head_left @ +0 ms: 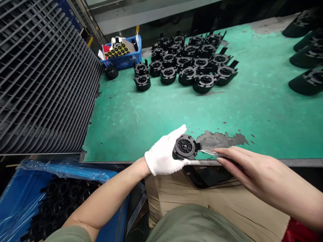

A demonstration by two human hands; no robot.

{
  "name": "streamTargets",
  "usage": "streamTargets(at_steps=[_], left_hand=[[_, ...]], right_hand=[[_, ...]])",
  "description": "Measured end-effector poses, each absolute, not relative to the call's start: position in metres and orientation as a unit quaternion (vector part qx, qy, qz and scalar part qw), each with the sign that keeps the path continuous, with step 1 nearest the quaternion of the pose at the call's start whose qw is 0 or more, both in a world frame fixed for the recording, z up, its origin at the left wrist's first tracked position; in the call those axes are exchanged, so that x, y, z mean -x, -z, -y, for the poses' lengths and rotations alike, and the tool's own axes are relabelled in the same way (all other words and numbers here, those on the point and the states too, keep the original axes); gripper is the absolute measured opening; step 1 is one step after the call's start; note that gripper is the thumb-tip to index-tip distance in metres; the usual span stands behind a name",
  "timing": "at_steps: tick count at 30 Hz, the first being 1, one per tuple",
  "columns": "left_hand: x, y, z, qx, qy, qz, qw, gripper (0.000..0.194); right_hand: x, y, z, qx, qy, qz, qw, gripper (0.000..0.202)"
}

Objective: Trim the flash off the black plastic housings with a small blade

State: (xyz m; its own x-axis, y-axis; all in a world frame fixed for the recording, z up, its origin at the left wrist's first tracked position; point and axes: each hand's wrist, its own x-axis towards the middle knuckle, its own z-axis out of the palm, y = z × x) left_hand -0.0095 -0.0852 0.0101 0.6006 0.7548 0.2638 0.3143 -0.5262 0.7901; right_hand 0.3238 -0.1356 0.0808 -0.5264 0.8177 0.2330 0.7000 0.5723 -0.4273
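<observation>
My left hand [165, 154], in a white glove, grips a round black plastic part [185, 147] over the front edge of the table. The part's ringed face is turned up, and a small tab sticks out on its right side. Bare and pinched closed, my right hand [242, 164] holds a thin craft knife [210, 153]. Its pointed blade reaches left to the tab; whether it touches cannot be made out. The palm side of the glove and the underside of the part are hidden.
Several similar black parts [188, 74] stand grouped on the green tabletop [156, 114], with more at the far right [308, 80]. A blue bin [131, 58] sits behind. Grey racks [47, 80] rise at left. Below, a plastic-lined blue crate [22, 181] holds black parts.
</observation>
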Motion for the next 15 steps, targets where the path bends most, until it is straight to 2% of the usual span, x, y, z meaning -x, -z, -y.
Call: streamTargets(at_steps=[3,6,9,15], left_hand=[[0.018,-0.009,0.084,-0.813,-0.325,-0.292,0.384,0.112],[0.022,-0.005,0.082,-0.79,-0.361,-0.27,0.416,0.102],[0.02,-0.001,0.081,-0.746,-0.405,-0.268,0.456,0.09],[0.018,-0.006,0.085,-0.671,-0.482,-0.305,0.474,0.068]], right_hand=[[-0.328,-0.079,0.135,0.467,-0.16,0.838,0.233,0.017],[-0.323,-0.078,0.133,0.488,-0.162,0.821,0.249,0.023],[-0.307,-0.075,0.131,0.473,-0.149,0.826,0.269,0.012],[-0.286,-0.058,0.129,0.44,-0.179,0.852,0.218,0.027]])
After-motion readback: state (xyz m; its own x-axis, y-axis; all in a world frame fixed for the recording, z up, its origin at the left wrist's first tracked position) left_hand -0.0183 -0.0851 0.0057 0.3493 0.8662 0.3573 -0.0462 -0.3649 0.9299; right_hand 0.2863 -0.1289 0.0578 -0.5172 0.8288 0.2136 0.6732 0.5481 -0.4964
